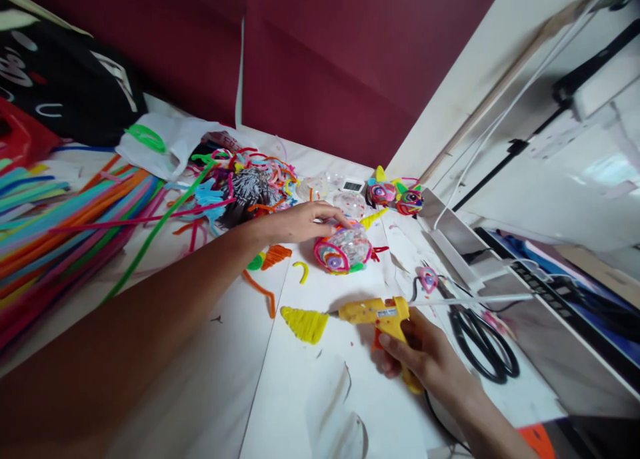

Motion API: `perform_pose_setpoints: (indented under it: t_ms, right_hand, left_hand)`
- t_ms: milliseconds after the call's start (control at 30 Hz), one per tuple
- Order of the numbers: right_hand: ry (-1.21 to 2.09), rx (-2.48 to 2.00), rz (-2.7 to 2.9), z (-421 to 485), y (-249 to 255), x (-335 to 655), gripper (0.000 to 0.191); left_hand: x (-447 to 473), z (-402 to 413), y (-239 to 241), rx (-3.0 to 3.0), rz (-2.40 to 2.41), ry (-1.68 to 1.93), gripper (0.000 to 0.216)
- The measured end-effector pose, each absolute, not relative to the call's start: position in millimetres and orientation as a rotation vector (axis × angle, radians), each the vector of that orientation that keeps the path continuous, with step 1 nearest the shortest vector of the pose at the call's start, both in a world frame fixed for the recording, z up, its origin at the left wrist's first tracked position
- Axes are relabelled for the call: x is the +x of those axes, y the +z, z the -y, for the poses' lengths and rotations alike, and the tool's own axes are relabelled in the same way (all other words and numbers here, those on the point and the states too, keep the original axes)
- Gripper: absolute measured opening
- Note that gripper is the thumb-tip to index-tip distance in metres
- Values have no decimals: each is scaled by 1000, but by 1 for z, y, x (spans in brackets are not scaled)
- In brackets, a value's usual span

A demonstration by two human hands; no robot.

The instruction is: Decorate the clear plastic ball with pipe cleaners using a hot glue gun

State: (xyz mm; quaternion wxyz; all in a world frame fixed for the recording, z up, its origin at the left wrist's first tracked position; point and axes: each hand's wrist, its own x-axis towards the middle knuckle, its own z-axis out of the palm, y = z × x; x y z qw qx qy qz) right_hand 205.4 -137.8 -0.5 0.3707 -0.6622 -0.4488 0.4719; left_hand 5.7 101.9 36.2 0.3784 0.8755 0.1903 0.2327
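My right hand (420, 352) is wrapped around the handle of a yellow hot glue gun (373, 310) with a clear glue stick (470, 299) in its back. The nozzle points left, right at the edge of a yellow triangle of pipe cleaner (306, 324) lying flat. My left hand (313, 220) is stretched forward, fingers bent over the top of a clear plastic fish-like craft (356, 243). That craft has a pink-ringed eye on its front and a yellow fin behind. My left thumb is hidden. A yellow curl (303, 272) and an orange pipe cleaner (264, 291) lie nearby.
Bundled pipe cleaners (90, 225) cover the left side, with a colourful tangle (265, 172) further back. Finished crafts (395, 191) and a small digital display (351, 185) stand at the rear. Black-handled scissors (485, 345) and the gun's cable lie at right.
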Motion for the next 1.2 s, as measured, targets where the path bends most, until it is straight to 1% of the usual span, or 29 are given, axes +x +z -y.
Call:
perform_pose_setpoints:
  t_ms: [67,200,233,333,400,567,700,733,767,833,933,1100,1200]
  right_hand:
    - [1140,-1756,1244,137,-2,209,37]
    - [826,-2008,1496,137,-1,217,36]
    - [768,-2043,1533,136,0,218,40]
    - [670,-2103,1564,135,3,221,59]
    - [615,-2119,1587,133,5,222,62]
    - [436,-2103,1726,132,3,227,52]
    - [76,-1949,1910,131,6,223,36]
    - [36,-1871,1961,130,9,219,32]
    - [42,-1784,2011,127,13,213,28]
    - [165,-1622,2131,121,22,198,23]
    - [253,-1505,2321,107,32,170,21]
    - [209,-1599,2727,78,37,129,18]
    - [161,-1676,2865,64,35,113,17]
  left_hand:
    - [6,-102,36,2239,-487,592,32]
    - [7,-104,36,2256,-489,595,31]
    - [8,-104,35,2256,-484,597,30]
    - [9,-106,33,2234,-463,610,30]
    - [10,-107,32,2221,-452,622,30]
    - [11,-111,28,2199,-458,620,31]
    - [11,-111,27,2198,-453,615,31]
    - [10,-111,27,2206,-449,620,31]
    - [10,-110,28,2212,-446,626,31]
    - [10,-109,29,2226,-444,637,31]
    - [11,-107,31,2235,-462,634,31]
    - [9,-102,37,2257,-483,609,32]
    - [7,-102,38,2266,-474,620,29]
